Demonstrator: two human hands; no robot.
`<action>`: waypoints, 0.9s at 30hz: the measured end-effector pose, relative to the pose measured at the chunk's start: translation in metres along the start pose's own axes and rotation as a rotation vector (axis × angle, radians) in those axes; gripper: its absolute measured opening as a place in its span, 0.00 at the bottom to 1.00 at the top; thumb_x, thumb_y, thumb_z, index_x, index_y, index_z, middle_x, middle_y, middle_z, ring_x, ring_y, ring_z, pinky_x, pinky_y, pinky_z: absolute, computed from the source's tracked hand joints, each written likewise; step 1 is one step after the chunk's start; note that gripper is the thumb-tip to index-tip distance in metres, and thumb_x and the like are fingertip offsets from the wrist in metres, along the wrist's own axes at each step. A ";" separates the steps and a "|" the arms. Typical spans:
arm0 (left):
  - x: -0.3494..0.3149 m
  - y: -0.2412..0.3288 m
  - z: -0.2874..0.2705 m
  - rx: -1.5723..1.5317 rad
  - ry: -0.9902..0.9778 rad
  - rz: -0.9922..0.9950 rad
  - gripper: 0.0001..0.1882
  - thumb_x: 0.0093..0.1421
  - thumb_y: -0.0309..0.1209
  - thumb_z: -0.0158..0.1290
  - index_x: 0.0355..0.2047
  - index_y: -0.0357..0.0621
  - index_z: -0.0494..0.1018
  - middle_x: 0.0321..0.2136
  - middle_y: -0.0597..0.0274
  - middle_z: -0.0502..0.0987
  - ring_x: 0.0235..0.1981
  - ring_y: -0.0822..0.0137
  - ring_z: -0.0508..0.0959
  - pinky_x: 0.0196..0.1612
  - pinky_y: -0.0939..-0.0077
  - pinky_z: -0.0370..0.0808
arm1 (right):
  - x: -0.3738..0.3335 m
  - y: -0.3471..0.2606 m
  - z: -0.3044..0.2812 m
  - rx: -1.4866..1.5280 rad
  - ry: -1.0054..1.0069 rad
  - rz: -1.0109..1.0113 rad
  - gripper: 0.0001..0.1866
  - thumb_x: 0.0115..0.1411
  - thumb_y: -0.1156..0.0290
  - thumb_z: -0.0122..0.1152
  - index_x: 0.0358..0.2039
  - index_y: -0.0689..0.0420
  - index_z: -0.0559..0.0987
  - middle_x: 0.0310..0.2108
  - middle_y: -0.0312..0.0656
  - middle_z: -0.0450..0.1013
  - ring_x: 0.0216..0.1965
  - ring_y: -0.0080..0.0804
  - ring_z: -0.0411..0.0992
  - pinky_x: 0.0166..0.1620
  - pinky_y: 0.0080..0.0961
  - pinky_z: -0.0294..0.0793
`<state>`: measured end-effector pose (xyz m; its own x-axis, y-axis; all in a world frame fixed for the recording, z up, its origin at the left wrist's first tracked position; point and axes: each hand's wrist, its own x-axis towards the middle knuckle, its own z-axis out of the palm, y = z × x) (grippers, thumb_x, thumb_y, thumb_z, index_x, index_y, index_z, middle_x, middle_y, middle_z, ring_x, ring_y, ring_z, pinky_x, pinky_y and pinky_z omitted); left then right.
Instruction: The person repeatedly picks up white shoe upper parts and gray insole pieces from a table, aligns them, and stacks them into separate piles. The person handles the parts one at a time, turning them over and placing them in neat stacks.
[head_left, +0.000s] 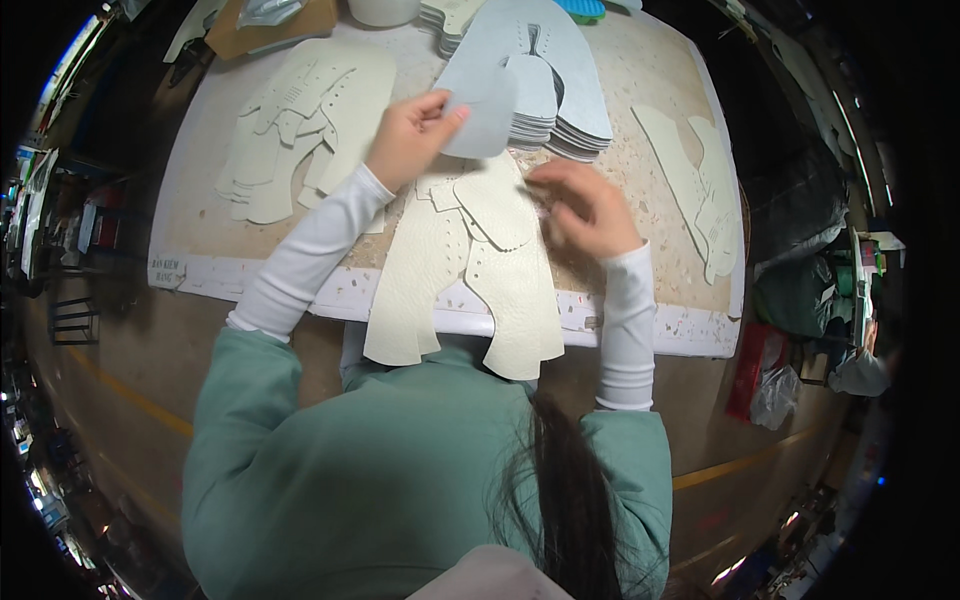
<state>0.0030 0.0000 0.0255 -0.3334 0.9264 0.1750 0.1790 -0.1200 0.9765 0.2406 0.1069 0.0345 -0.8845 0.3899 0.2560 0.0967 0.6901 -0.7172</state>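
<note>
Between the thumb and fingers of my left hand (418,132) is a thin pale grey-blue piece (483,118), a rounded flat cutout held up over the table. Below it lie cream leather shoe-upper pieces (412,290) with punched holes, overlapping one another and hanging over the table's near edge. My right hand (588,208) hovers at their right side, fingers curved and apart, slightly blurred, with nothing visible in it. Just beyond, a stack of pale blue shoe-upper cutouts (585,75) stands in many layers.
More cream pieces (355,95) lie in overlapping groups at the left. Another cream piece (690,180) rests at the right of the worn white-edged table (690,335). A cardboard box (270,35), a white tub (385,10) and a blue-green item (582,8) sit at the far edge.
</note>
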 end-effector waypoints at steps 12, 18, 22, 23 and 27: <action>-0.004 0.001 0.005 -0.627 0.020 -0.368 0.22 0.65 0.33 0.40 0.56 0.36 0.56 0.50 0.54 0.68 0.50 0.64 0.71 0.52 0.67 0.71 | 0.016 -0.017 0.023 0.125 0.298 0.017 0.07 0.53 0.76 0.55 0.32 0.59 0.79 0.29 0.38 0.75 0.27 0.24 0.72 0.28 0.19 0.73; -0.016 -0.002 0.020 -0.866 -0.261 -0.562 0.24 0.67 0.35 0.35 0.61 0.41 0.48 0.55 0.52 0.62 0.55 0.61 0.67 0.55 0.60 0.69 | 0.053 -0.014 0.023 0.415 0.427 0.262 0.08 0.56 0.76 0.56 0.35 0.60 0.80 0.26 0.36 0.75 0.24 0.17 0.71 0.26 0.14 0.71; -0.020 -0.003 0.023 -0.876 -0.281 -0.561 0.25 0.67 0.36 0.35 0.61 0.42 0.48 0.55 0.52 0.63 0.55 0.60 0.68 0.54 0.61 0.70 | 0.058 -0.005 0.035 0.416 0.445 0.392 0.08 0.55 0.75 0.57 0.35 0.61 0.80 0.21 0.36 0.74 0.18 0.17 0.70 0.23 0.14 0.69; -0.021 -0.002 0.024 -0.827 -0.300 -0.542 0.25 0.66 0.33 0.38 0.62 0.44 0.48 0.54 0.53 0.63 0.54 0.60 0.69 0.54 0.63 0.70 | 0.058 -0.004 0.038 0.413 0.449 0.393 0.08 0.55 0.75 0.57 0.35 0.62 0.80 0.22 0.36 0.74 0.19 0.17 0.70 0.23 0.14 0.69; -0.024 0.002 0.029 -0.741 -0.241 -0.467 0.27 0.64 0.29 0.41 0.62 0.46 0.48 0.53 0.55 0.64 0.52 0.62 0.70 0.54 0.67 0.71 | 0.053 -0.007 0.046 0.286 0.501 0.254 0.09 0.53 0.72 0.60 0.34 0.62 0.80 0.24 0.35 0.73 0.22 0.19 0.72 0.26 0.16 0.70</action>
<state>0.0384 -0.0123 0.0197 -0.0046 0.9779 -0.2088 -0.5951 0.1652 0.7865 0.1721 0.0945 0.0232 -0.5223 0.8064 0.2773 0.0886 0.3747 -0.9229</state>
